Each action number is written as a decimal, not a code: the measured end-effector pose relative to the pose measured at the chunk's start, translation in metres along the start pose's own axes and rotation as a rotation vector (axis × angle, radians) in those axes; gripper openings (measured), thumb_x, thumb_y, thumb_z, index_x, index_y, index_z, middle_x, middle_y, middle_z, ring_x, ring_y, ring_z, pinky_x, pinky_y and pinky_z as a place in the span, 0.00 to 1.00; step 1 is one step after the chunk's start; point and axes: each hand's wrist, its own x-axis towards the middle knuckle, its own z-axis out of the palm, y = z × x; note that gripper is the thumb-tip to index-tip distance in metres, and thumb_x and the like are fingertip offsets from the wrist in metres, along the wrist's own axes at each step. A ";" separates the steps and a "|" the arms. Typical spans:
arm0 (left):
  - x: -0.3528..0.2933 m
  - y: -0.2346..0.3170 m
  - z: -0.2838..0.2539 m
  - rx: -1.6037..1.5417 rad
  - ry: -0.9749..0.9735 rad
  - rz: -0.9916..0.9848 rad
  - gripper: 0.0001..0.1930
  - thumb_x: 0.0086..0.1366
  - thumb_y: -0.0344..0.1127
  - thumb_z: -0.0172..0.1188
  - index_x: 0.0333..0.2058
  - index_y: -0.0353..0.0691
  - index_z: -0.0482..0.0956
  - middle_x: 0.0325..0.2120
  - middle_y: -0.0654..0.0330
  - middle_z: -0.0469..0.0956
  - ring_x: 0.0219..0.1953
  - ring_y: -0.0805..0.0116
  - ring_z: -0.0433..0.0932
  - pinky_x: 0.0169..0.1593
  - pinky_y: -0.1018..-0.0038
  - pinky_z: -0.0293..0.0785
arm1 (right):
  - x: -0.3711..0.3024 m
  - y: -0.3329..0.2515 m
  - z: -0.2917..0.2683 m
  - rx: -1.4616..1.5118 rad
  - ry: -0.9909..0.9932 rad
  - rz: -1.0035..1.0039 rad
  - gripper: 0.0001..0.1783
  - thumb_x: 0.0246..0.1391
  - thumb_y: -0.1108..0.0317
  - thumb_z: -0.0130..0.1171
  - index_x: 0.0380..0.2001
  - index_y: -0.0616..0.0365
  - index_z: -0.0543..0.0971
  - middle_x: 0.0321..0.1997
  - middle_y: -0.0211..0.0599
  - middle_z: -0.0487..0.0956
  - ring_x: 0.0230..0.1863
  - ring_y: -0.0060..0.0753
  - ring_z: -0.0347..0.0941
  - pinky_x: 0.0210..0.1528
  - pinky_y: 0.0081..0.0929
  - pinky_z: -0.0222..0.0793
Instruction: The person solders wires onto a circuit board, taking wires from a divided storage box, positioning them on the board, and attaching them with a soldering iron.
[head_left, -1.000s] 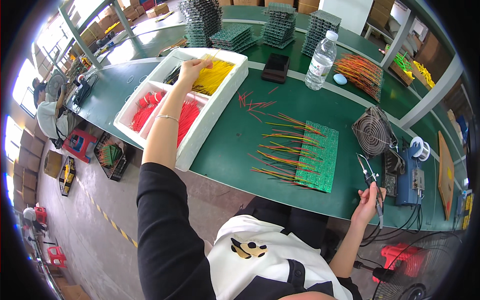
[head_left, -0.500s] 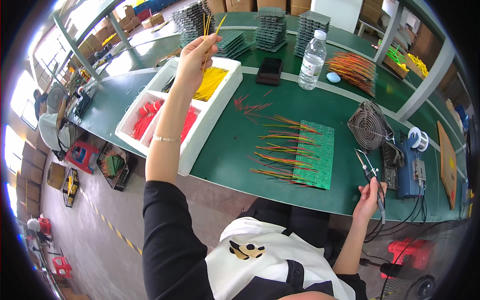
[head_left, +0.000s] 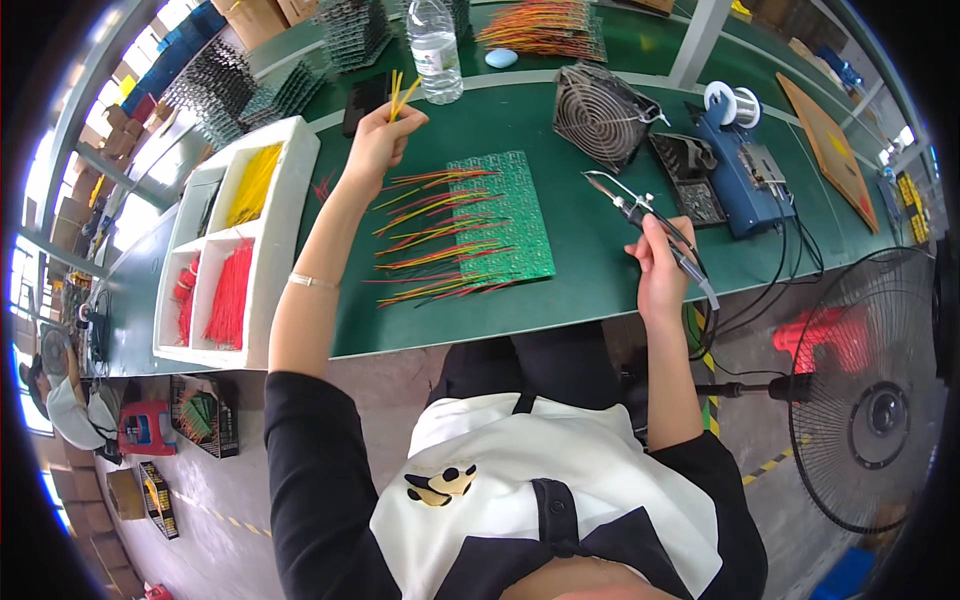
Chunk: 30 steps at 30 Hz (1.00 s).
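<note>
My left hand [head_left: 382, 148] is closed round a few yellow wires [head_left: 398, 98] whose ends stick up above the fingers. It hovers over the bench near the far left corner of a green circuit board [head_left: 515, 220]. Red, yellow and dark wires [head_left: 425, 235] fan out leftward from that board in several rows. In my right hand [head_left: 660, 265] is a soldering iron [head_left: 655, 225], its tip pointing up and left, right of the board and apart from it. A white foam box [head_left: 285, 215] at the left holds yellow wires [head_left: 256, 185] and red wires [head_left: 230, 290] in separate compartments.
Behind the board stand a water bottle [head_left: 435, 60], a dark tray [head_left: 362, 102] and a small fan [head_left: 602, 118]. A blue solder station [head_left: 745, 175] with a solder wire spool [head_left: 732, 104] is at the right. Several board stacks [head_left: 352, 35] line the back. A large fan [head_left: 880, 400] stands lower right.
My left hand has come from above the foam box toward the circuit board, carrying yellow wires. The view has swung right. My right hand still holds the soldering iron.
</note>
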 end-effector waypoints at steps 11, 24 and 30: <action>0.036 -0.048 0.041 1.011 0.115 0.117 0.26 0.59 0.58 0.51 0.35 0.36 0.75 0.31 0.44 0.78 0.38 0.46 0.77 0.42 0.59 0.71 | -0.004 -0.003 -0.006 0.031 0.018 -0.023 0.11 0.54 0.71 0.57 0.25 0.56 0.65 0.15 0.26 0.66 0.14 0.10 0.56 0.25 0.17 0.69; -0.027 -0.049 0.070 0.897 -0.015 0.275 0.16 0.63 0.43 0.51 0.26 0.34 0.69 0.16 0.49 0.71 0.22 0.48 0.72 0.27 0.61 0.65 | -0.005 -0.001 -0.006 -0.033 -0.022 -0.029 0.11 0.53 0.71 0.57 0.25 0.54 0.64 0.13 0.23 0.64 0.13 0.09 0.55 0.27 0.18 0.72; -0.038 -0.038 0.059 0.623 -0.013 0.292 0.10 0.63 0.37 0.50 0.36 0.35 0.63 0.21 0.49 0.72 0.25 0.50 0.74 0.31 0.64 0.68 | -0.003 0.000 -0.004 -0.060 0.002 -0.040 0.12 0.54 0.70 0.57 0.25 0.54 0.64 0.14 0.24 0.65 0.13 0.09 0.55 0.28 0.19 0.72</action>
